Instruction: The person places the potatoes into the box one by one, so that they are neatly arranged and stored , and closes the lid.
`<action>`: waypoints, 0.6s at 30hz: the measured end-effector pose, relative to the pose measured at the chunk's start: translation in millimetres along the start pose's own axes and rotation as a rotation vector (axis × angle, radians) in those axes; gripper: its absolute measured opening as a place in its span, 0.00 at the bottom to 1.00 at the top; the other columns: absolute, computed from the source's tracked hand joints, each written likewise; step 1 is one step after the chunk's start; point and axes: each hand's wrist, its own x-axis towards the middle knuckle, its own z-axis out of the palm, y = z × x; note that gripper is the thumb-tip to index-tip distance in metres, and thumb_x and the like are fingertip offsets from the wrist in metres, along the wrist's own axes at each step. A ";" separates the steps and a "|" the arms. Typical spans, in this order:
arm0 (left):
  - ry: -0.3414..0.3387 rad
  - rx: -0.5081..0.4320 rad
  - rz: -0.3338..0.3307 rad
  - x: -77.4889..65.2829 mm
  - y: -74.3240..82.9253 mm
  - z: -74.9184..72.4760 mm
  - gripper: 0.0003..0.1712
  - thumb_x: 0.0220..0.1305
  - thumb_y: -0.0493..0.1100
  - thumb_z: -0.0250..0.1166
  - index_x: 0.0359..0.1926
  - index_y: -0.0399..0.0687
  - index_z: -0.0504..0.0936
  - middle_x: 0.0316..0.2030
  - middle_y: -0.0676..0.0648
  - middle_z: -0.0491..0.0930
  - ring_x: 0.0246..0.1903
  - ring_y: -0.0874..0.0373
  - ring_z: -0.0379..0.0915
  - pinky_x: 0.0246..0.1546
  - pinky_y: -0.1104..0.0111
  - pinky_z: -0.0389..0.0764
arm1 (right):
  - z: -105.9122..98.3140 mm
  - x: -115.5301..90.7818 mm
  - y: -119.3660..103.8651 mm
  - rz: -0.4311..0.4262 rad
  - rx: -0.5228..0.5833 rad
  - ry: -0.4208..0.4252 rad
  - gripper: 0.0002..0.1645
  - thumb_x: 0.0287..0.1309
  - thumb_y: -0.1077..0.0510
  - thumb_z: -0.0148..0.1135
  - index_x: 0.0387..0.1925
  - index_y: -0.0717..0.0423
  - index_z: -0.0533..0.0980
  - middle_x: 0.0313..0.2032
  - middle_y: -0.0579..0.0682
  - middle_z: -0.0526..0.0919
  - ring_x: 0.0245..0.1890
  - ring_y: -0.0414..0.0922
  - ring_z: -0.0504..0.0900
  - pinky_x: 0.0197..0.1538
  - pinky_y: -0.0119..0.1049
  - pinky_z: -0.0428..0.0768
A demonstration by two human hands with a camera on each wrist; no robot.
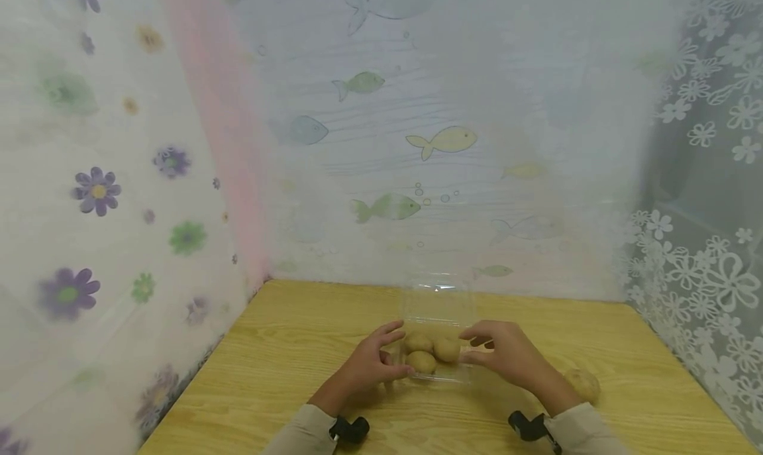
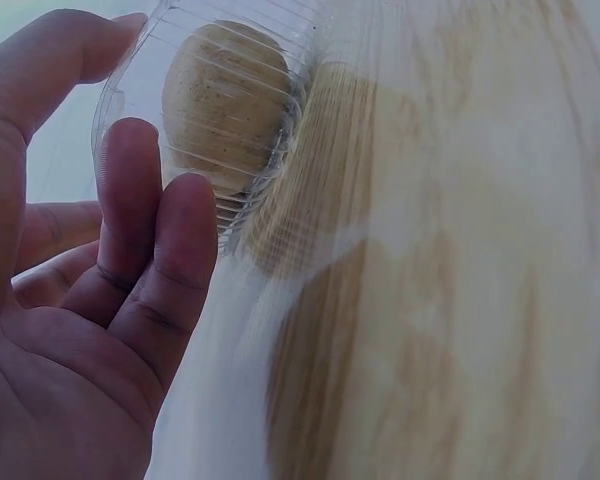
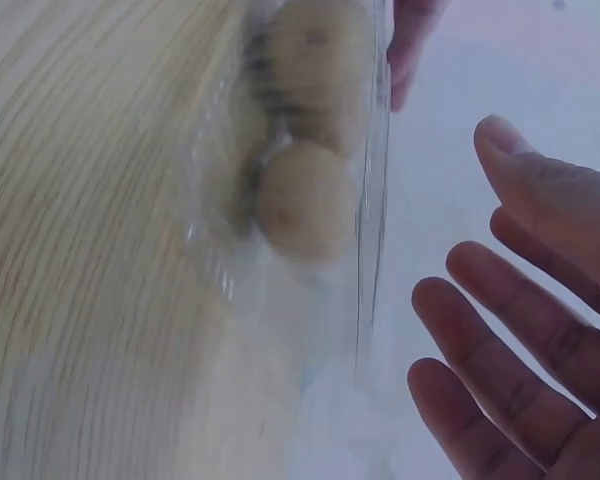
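A clear plastic container (image 1: 456,375) with its lid (image 1: 438,303) raised at the back stands on the table in the head view. Inside lie three potatoes (image 1: 420,362). My left hand (image 1: 372,361) holds the container's left side; the left wrist view shows the thumb by the rim and bent fingertips against the ribbed wall, a potato (image 2: 230,100) showing through. To the right of the container is my right hand (image 1: 507,355), fingers loosely bent and holding nothing. In the right wrist view a gap separates those fingers (image 3: 445,390) from the container wall.
One more potato (image 1: 582,385) lies on the wooden table (image 1: 310,309), beyond the right wrist. Fish-printed sheeting (image 1: 381,144) hangs behind the table, flowered sheeting (image 1: 95,243) on the left and a lace-patterned curtain (image 1: 715,283) on the right.
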 end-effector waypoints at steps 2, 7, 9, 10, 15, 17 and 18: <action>0.000 0.007 0.002 0.6 -0.7 0.2 0.53 0.62 0.55 0.77 0.81 0.54 0.60 0.79 0.50 0.59 0.20 0.67 0.70 0.26 0.71 0.80 | -5.2 -4.9 3.4 0.014 -0.016 0.013 0.22 0.58 0.46 0.77 0.52 0.48 0.86 0.51 0.45 0.89 0.47 0.47 0.89 0.50 0.48 0.86; 0.003 0.017 0.008 0.7 -0.6 0.2 0.51 0.63 0.54 0.76 0.80 0.51 0.61 0.79 0.50 0.58 0.20 0.67 0.69 0.25 0.72 0.79 | -20.3 -18.5 6.9 0.068 -0.025 0.035 0.23 0.56 0.43 0.77 0.53 0.44 0.86 0.53 0.44 0.88 0.50 0.47 0.88 0.53 0.49 0.85; 0.004 0.012 0.009 0.5 -0.4 0.4 0.51 0.63 0.54 0.76 0.80 0.51 0.61 0.80 0.49 0.58 0.20 0.67 0.69 0.25 0.72 0.79 | -26.0 -23.9 8.5 0.073 -0.039 0.047 0.23 0.56 0.43 0.78 0.52 0.42 0.86 0.53 0.43 0.88 0.50 0.47 0.87 0.53 0.49 0.85; 0.005 0.011 0.009 0.4 -0.4 0.6 0.50 0.63 0.53 0.76 0.80 0.50 0.61 0.80 0.49 0.58 0.20 0.67 0.69 0.25 0.72 0.78 | -28.6 -26.5 9.6 0.070 -0.051 0.056 0.23 0.55 0.42 0.78 0.52 0.42 0.86 0.53 0.43 0.88 0.49 0.47 0.88 0.53 0.48 0.85; 0.003 -0.004 0.001 0.4 -0.5 0.8 0.51 0.63 0.53 0.76 0.81 0.52 0.60 0.80 0.50 0.58 0.20 0.67 0.69 0.25 0.72 0.78 | -42.5 -39.1 16.5 0.069 -0.082 0.076 0.26 0.55 0.36 0.75 0.53 0.38 0.85 0.53 0.41 0.87 0.50 0.46 0.87 0.51 0.44 0.86; 0.001 -0.004 0.003 0.3 0.1 0.4 0.51 0.64 0.53 0.76 0.81 0.52 0.60 0.80 0.50 0.57 0.20 0.67 0.68 0.25 0.72 0.78 | -48.3 -44.2 20.1 0.072 -0.080 0.075 0.27 0.56 0.34 0.73 0.54 0.37 0.85 0.54 0.42 0.87 0.50 0.48 0.87 0.52 0.45 0.86; -0.002 -0.004 0.004 0.4 0.2 0.3 0.51 0.64 0.53 0.76 0.81 0.52 0.59 0.80 0.50 0.57 0.20 0.67 0.68 0.25 0.72 0.77 | -51.0 -47.0 21.8 0.081 -0.073 0.076 0.27 0.56 0.34 0.73 0.55 0.37 0.85 0.55 0.42 0.87 0.51 0.48 0.87 0.52 0.45 0.85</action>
